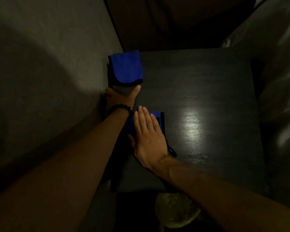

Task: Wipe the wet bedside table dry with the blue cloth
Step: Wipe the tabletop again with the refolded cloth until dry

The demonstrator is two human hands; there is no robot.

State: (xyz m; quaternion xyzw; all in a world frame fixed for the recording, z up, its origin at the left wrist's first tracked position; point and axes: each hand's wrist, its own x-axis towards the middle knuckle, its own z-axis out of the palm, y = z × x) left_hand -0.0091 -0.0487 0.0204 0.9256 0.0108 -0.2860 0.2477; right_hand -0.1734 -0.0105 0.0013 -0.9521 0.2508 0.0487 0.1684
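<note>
Head view only, dim room, one bright glare patch on tabletop. Bedside table (199,91): dark wood-grain top, wedged betw. a grey wall at left and padded dark upholstery at right. Right hand (146,134) lies flat, palm down, fingers together and extended toward far-left, pressing a folded blue cloth (157,117) onto the near-left part of the top; no pinch or curl, so the hold is by downward pressure only, prob. to spread contact for wiping. Only a strip of that cloth shows past the fingers, plus a dark trim edge and a small black tab trailing near the wrist. Left hand (120,96), beaded bracelet (120,108) at wrist, is at the table's left edge w/ thumb up on the top and fingers dropping out of sight beside the wall; looks like it braces the table or the body, but whether it clasps the edge I cannot tell. It holds nothing visible. Second blue cloth piece (126,67), black-edged, sits at far-left corner, just beyond the left thumb, apart from right hand; whether same cloth or separate, unclear. Glare at centre-right suggests sheen, poss. moisture left there; judgement: wiping under way on left side, right side likely not yet done. A pale rounded object (174,210) below near edge, unidentifiable.
</note>
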